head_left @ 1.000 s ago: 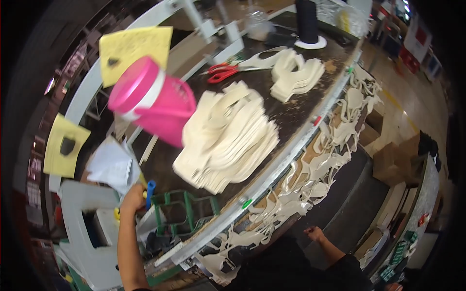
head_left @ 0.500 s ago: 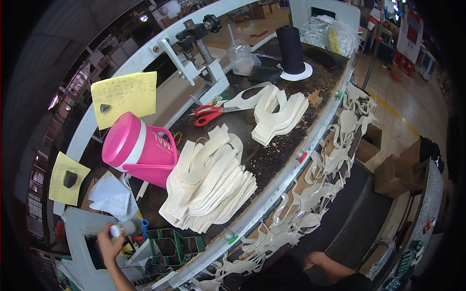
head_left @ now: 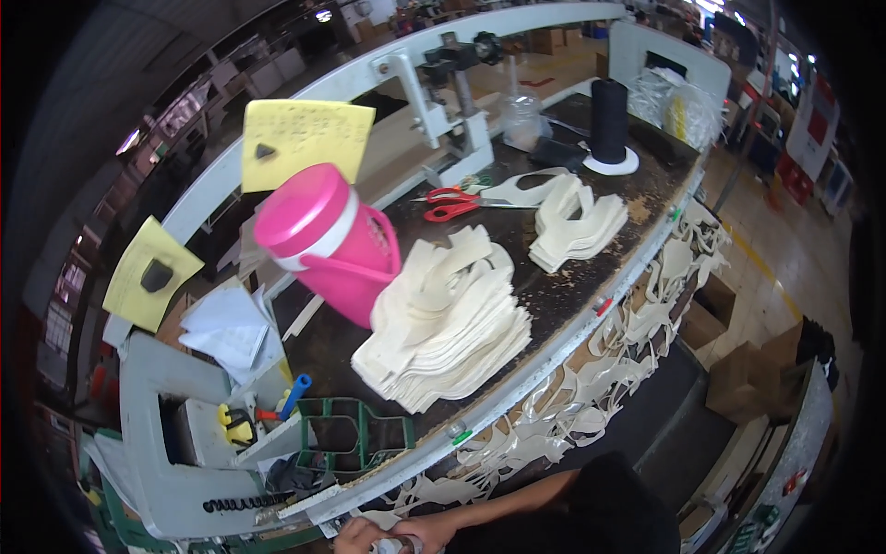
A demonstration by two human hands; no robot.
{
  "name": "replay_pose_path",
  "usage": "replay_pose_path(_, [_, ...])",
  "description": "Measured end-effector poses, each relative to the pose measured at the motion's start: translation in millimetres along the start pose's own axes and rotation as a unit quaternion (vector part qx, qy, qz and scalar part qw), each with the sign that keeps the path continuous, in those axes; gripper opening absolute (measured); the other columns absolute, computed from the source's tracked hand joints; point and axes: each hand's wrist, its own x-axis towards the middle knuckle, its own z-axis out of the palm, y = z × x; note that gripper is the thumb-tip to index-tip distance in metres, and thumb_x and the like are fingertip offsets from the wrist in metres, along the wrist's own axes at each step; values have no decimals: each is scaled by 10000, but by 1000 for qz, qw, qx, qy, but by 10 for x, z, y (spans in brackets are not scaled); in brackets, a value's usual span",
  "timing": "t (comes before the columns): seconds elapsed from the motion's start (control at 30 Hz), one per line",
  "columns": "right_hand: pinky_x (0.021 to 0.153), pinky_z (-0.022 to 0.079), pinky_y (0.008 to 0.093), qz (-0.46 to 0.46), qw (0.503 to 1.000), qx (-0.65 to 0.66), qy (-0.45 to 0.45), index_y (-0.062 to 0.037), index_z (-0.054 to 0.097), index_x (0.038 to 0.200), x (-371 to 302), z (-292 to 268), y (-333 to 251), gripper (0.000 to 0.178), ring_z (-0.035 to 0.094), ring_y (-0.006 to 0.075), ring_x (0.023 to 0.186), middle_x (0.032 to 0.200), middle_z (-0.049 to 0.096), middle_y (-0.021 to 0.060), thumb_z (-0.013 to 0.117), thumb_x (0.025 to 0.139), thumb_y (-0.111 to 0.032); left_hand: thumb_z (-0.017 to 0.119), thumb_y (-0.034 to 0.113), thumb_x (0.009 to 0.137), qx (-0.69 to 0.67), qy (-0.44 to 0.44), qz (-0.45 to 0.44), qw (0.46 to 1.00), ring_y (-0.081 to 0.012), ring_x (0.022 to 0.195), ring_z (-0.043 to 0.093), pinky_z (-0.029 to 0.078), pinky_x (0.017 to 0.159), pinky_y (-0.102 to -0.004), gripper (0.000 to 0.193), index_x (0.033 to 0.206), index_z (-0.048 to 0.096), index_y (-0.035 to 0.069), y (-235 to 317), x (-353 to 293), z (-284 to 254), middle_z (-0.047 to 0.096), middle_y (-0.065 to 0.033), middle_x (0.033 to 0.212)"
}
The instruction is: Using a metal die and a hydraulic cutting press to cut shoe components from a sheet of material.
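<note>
Fingers of both hands meet at the very bottom edge of the view, below the table rim. What seems to be the left hand (head_left: pixel 355 535) and the right hand (head_left: pixel 434 531) curl together around a small pale object (head_left: pixel 388 547), perhaps a little bottle or cap; it is cut off by the frame, so its kind is unclear. Both grips look closed on it, held low and close to the body, away from the work surface. A bare forearm (head_left: pixel 517 494) runs to the right beside a dark garment.

Above the hands, the dark curved table (head_left: pixel 572 295) carries a large fanned stack of cream cut pieces (head_left: pixel 443 328) near its front edge, within easy reach. A smaller stack (head_left: pixel 572 222) lies farther back. A pink lidded jug (head_left: pixel 328 245) stands just left of the large stack, touching it. Red-handled scissors (head_left: pixel 452 203) lie behind, near a black thread cone (head_left: pixel 609 125). Yellow paper notes (head_left: pixel 305 138) hang at the back rail. Cream offcuts (head_left: pixel 591 388) dangle beneath the table's front edge. A green cutting die (head_left: pixel 355 439) rests at the left front, by a grey tray of small tools (head_left: pixel 240 425).
</note>
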Motion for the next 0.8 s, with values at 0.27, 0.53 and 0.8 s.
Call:
replay_pose_path(0.27, [806,568,398,-50,963,-254,81,8,715,1000,219,78,471,399,726,219,880,930,753,135,902,752,-243,791,113,948,-336,107,-84,932,-211,701,652,563,669,-391,123,961,712,21,-138,-449,678,702,-97,857])
replay_pose_path(0.53, [882,577,437,-136,844,-365,370,-27,685,1156,-26,227,506,593,744,340,1017,1071,745,196,919,663,-261,756,-6,910,-402,257,-221,851,-147,1005,652,521,901,-294,327,1208,622,-13,-151,-497,941,671,-75,1055])
replay_pose_path(0.8, [903,602,432,-126,858,-397,299,-35,678,1223,-279,167,175,644,744,375,1021,1074,757,178,907,668,-268,924,209,767,-75,161,-95,980,-293,925,663,543,810,-357,471,1188,761,74,-105,-450,616,662,-118,1032])
